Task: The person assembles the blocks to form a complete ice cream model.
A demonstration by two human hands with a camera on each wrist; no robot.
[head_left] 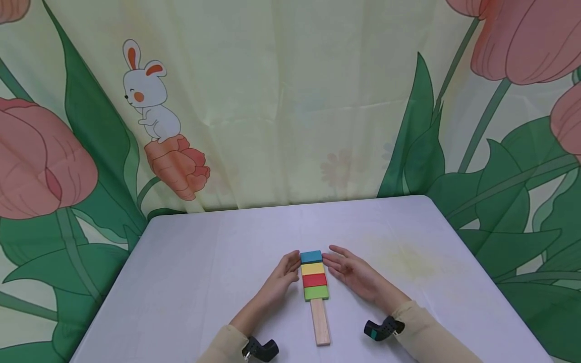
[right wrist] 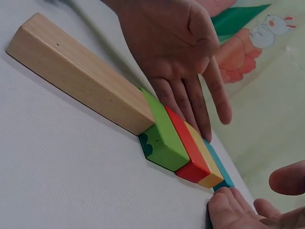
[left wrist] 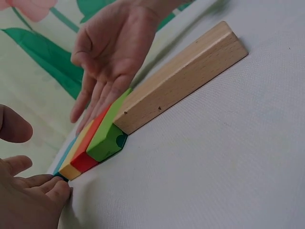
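Note:
Four-colour row of wooden blocks lies flat on the white-covered table: a blue block point(head_left: 311, 257) at the far end, then a yellow block point(head_left: 313, 268), a red block point(head_left: 314, 280) and a green block point(head_left: 316, 293). A plain wooden bar point(head_left: 320, 323) meets the green block's near side lengthwise. Fingertips of my left hand point(head_left: 278, 281) touch the blue block's left end. Opposite, the fingers of my right hand point(head_left: 356, 275) are extended at its right end, touching it in the right wrist view. Both palms face inward, thumbs lifted away from the blocks.
The white tablecloth point(head_left: 209, 272) spreads around the blocks, with a faint yellowish stain point(head_left: 413, 262) to the right. Behind the table's far edge hangs a curtain point(head_left: 290, 101) printed with tulips and a rabbit. Each wrist wears a black camera band point(head_left: 383, 328).

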